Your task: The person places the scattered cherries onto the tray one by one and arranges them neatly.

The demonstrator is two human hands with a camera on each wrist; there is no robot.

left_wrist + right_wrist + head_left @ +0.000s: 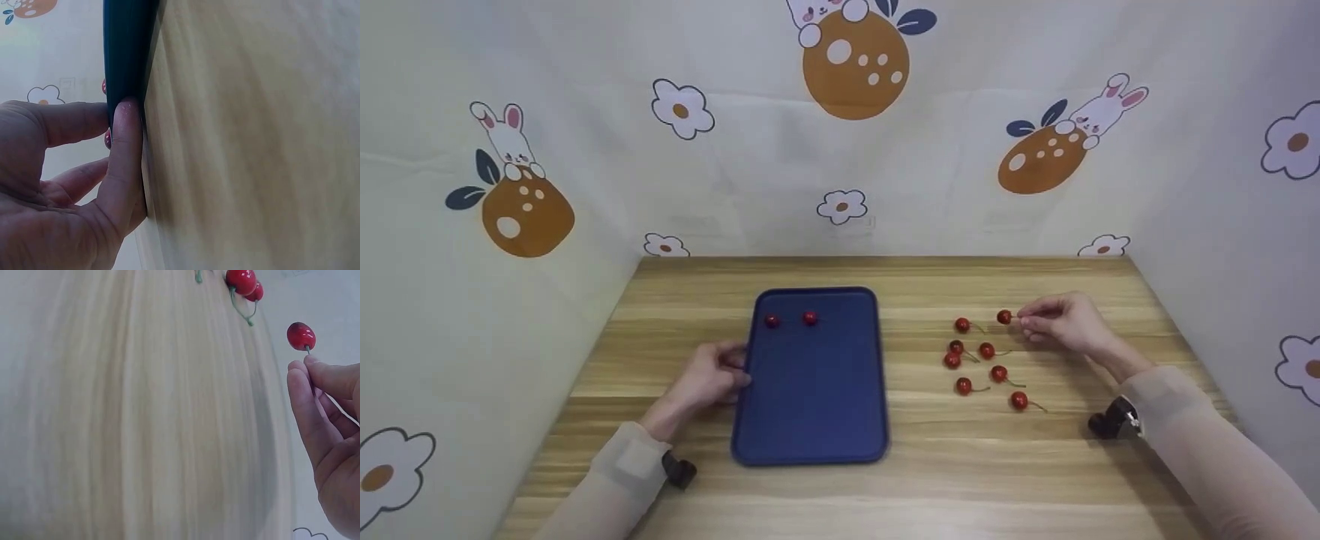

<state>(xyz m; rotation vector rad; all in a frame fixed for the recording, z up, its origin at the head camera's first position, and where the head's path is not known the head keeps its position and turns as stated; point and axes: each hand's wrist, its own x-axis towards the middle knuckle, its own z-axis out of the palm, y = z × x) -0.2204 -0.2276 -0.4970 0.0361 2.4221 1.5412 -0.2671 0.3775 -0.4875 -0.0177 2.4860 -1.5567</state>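
A blue rectangular tray (810, 405) lies on the wooden table, with two red cherries (810, 318) near its far end. At the tray's left edge is my left hand (714, 377); in the left wrist view its thumb and fingers (127, 135) hold the rim and side wall. My right hand (1065, 324) pinches the stem of one cherry (301, 336) between thumb and fingertips. That cherry hangs off the fingertips, apart from the others in the right wrist view. Several stemmed cherries (987, 350) lie loose between the tray and my right hand.
The wooden table (930, 487) meets patterned curtains (750, 187) at the back and both sides. A small black wrist device (681, 471) sits at my left cuff, another black wrist device (1110, 420) at my right.
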